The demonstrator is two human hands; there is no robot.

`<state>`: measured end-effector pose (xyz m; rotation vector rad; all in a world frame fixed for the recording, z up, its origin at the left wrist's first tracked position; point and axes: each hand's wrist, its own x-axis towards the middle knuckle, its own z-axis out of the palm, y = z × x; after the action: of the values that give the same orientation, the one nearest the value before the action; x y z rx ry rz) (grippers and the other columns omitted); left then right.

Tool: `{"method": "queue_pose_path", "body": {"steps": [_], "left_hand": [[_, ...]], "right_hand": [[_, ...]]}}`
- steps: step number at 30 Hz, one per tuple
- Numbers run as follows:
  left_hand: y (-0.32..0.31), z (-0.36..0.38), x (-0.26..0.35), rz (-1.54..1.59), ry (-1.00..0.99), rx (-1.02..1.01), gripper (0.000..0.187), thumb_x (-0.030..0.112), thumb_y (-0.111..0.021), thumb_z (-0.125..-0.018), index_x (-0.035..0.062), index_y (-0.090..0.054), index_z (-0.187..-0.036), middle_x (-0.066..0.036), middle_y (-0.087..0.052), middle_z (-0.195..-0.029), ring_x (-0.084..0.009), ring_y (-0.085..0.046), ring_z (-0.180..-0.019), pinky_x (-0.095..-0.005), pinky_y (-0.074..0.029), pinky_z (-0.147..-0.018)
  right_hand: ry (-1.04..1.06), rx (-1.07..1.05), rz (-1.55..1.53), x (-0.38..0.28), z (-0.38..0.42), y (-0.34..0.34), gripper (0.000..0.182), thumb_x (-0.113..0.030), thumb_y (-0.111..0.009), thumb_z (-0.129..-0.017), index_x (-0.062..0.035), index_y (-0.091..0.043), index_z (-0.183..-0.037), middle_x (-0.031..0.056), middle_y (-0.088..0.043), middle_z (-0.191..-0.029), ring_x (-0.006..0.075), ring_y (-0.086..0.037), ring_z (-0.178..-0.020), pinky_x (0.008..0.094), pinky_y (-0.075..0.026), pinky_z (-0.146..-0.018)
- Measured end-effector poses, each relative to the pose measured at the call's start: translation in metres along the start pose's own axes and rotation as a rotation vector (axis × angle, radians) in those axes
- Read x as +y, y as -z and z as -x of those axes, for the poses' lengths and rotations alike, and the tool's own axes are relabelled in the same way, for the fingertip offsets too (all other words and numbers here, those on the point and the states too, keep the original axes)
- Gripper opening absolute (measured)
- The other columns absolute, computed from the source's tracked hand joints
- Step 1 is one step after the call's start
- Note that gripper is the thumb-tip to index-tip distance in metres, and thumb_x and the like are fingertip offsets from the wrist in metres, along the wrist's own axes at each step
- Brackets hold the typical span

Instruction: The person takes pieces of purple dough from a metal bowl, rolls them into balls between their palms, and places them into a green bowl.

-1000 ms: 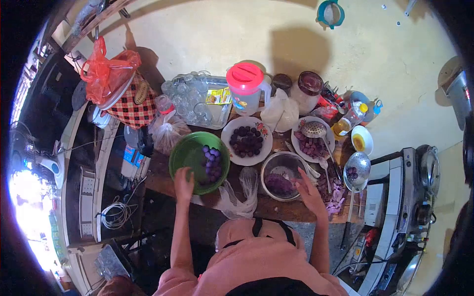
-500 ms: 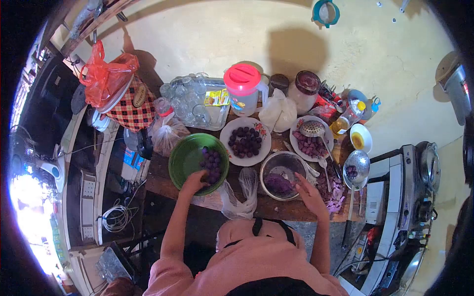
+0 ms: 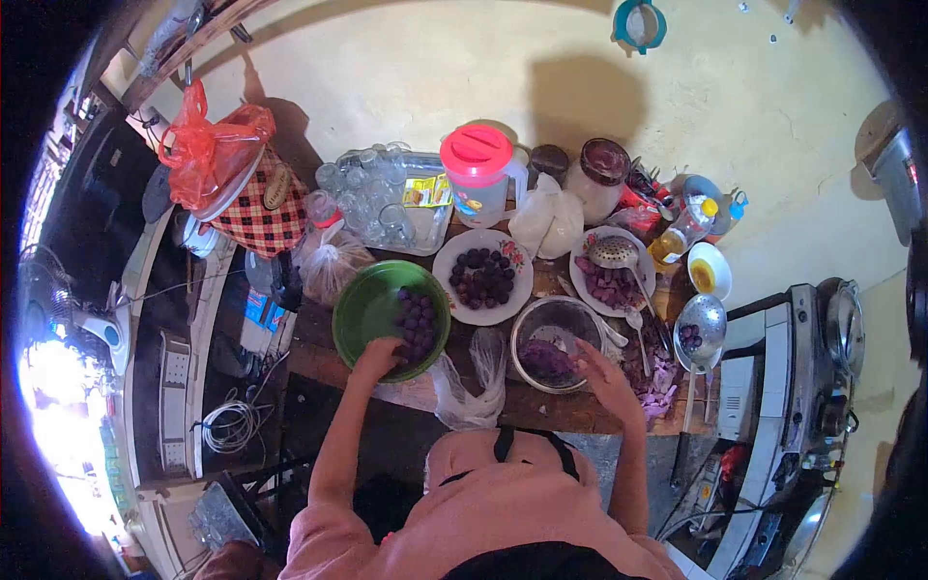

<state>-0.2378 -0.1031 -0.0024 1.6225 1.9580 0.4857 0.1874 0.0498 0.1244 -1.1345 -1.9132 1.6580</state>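
My left hand [image 3: 379, 356] reaches into a green bowl [image 3: 362, 302] and touches the purple balls [image 3: 416, 324] heaped at its right side; I cannot tell whether it grips one. My right hand [image 3: 605, 377] rests at the right rim of a metal bowl [image 3: 564, 316] that holds purple dough [image 3: 547, 359], fingers spread. Between the two bowls lies a crumpled clear plastic bag [image 3: 467, 387]. Behind them a white plate [image 3: 448, 263] carries dark purple balls [image 3: 483, 276].
A second plate [image 3: 580, 280] with purple pieces and a skimmer [image 3: 615, 253], a strainer ladle [image 3: 701, 327], a pink-lidded jug [image 3: 478, 169], jars, a tray of glasses [image 3: 372, 198] and an oil bottle [image 3: 684, 230] crowd the wooden table [image 3: 541, 411]. A stove [image 3: 807, 372] stands to the right.
My left hand moved from the green bowl's near rim into the bowl, onto the purple balls. My right hand stayed by the metal bowl.
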Motion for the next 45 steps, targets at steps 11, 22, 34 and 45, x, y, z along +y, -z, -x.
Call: {"method": "queue_pose_path", "body": {"steps": [11, 22, 34, 45], "left_hand": [[0.030, -0.023, 0.002, -0.294, 0.230, 0.292, 0.046, 0.026, -0.070, -0.071, 0.0085, -0.055, -0.111, -0.013, -0.056, -0.109, -0.0340, -0.053, -0.101, -0.0425, -0.045, -0.083], [-0.001, -0.043, 0.012, -0.263, 0.071, 0.371, 0.040, 0.028, -0.072, -0.070, 0.0044, -0.060, -0.100, -0.013, -0.058, -0.098, -0.0346, -0.052, -0.096, -0.0426, -0.043, -0.083], [0.014, -0.041, 0.003, -0.213, 0.093, 0.463, 0.030, 0.021, -0.064, -0.078, 0.0088, -0.061, -0.105, -0.011, -0.057, -0.108, -0.0324, -0.050, -0.104, -0.0423, -0.041, -0.089], [0.015, -0.023, -0.009, -0.285, 0.196, 0.274, 0.058, 0.018, -0.055, -0.085, 0.0128, -0.031, -0.138, -0.012, -0.027, -0.144, -0.0349, -0.022, -0.133, -0.0492, -0.021, -0.108]], "right_hand": [[-0.032, -0.006, 0.056, 0.001, -0.001, 0.004, 0.043, -0.018, -0.046, -0.094, -0.0056, -0.038, -0.135, 0.0107, -0.058, -0.115, 0.0149, -0.055, -0.100, 0.0284, -0.040, -0.090], [-0.103, -0.010, 0.100, -0.009, 0.003, 0.009, 0.044, -0.021, -0.046, -0.094, -0.0080, -0.036, -0.136, 0.0096, -0.059, -0.114, 0.0137, -0.053, -0.104, 0.0278, -0.040, -0.090], [-0.073, -0.016, 0.081, 0.001, -0.003, 0.008, 0.044, -0.022, -0.046, -0.095, -0.0066, -0.038, -0.135, 0.0113, -0.057, -0.118, 0.0140, -0.052, -0.107, 0.0280, -0.038, -0.094], [-0.074, -0.018, 0.057, 0.002, -0.001, 0.009, 0.043, -0.022, -0.046, -0.095, -0.0076, -0.038, -0.135, 0.0106, -0.060, -0.113, 0.0147, -0.053, -0.104, 0.0280, -0.039, -0.092]]}}
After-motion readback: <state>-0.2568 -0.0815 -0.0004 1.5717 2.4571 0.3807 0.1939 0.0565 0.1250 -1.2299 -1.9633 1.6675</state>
